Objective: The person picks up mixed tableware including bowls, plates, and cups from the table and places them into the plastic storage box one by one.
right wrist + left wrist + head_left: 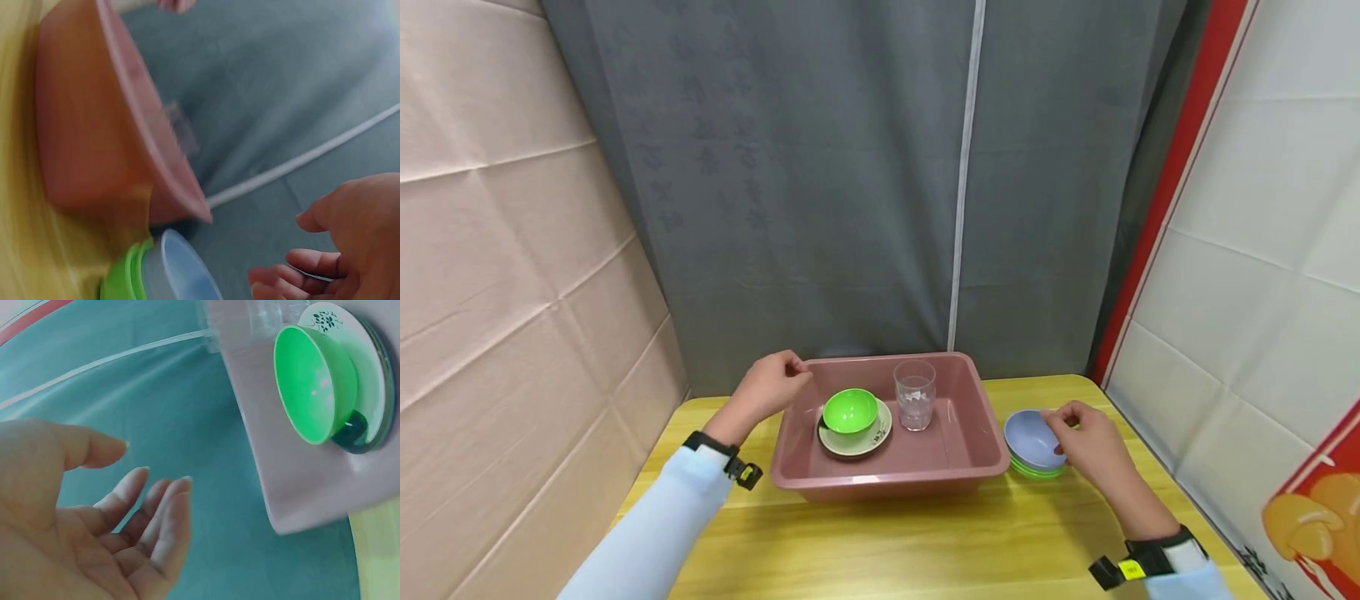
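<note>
Grey curtain behind a yellow counter [880, 542]. Head view: pink tub [887, 479] at centre holds a green bowl [850, 410] on a saucer [857, 440] and a glass [914, 394], apparently gathered there together. Left hand [767, 390] hovers at the tub's far left corner, fingers loosely curled, holding nothing. Right hand [1093, 446] touches the rim of the blue bowl [1030, 440], topmost of a stack just right of the tub.

Left wrist view: left grip relaxed, open, empty.

Right wrist view: right grip half open beside the blue bowl; contact cannot be told here.
</note>
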